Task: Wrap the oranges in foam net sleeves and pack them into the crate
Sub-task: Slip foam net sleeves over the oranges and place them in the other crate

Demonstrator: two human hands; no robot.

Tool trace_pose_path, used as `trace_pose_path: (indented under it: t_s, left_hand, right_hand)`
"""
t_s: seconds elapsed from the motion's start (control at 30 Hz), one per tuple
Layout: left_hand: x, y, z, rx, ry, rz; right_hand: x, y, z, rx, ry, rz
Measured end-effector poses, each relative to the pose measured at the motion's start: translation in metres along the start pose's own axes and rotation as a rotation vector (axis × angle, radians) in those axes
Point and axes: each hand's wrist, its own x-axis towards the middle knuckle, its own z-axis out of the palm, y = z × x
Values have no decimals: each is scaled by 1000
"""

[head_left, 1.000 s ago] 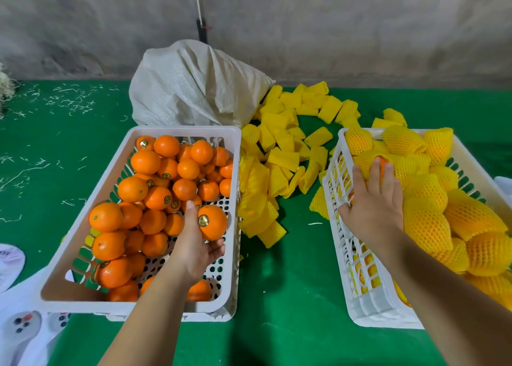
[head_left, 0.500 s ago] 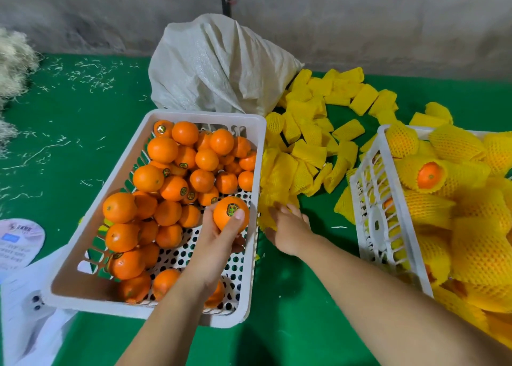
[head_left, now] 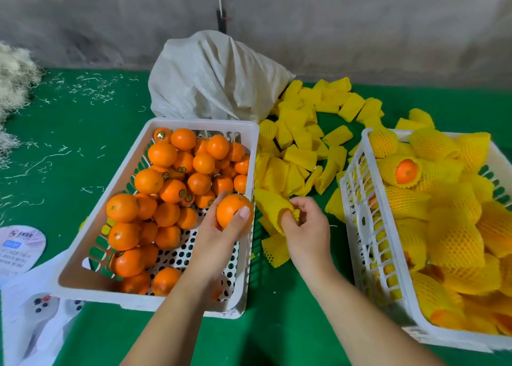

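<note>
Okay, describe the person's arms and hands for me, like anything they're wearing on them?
Both forearms are bare as far as the frame shows, no sleeves visible. The left hand and right hand wear no gloves, rings, watch or bracelets. The left thumbnail looks short, with no obvious polish.

Single head view, close, downward over table (head_left: 277,324)

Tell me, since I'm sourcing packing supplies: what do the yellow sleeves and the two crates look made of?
The yellow sleeves look like soft foam netting, matte, with an open mesh that stretches round the fruit. Both the left crate and right crate appear to be moulded white plastic, slightly glossy, with slotted walls; the left one's perforated floor shows.
</note>
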Motion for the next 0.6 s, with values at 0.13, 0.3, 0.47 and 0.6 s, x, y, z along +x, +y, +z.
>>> trace_pose_path:
  t_s: [0.13,0.3,0.47,0.6]
  left_hand:
    - [-20,8,17,33,-224,72]
    - [-33,8,24,70,-531,6]
    - [-28,13,24,110,-681,-63]
    - [-32,7,33,138,-593,-42]
  right_hand:
    - [-8,-5,-7,-85,60,10]
    - [-15,-2,-17,-137,-17,95]
    - [-20,-7,-30,-103,-124,168]
    - [-18,-8,-46,-102,-147,191]
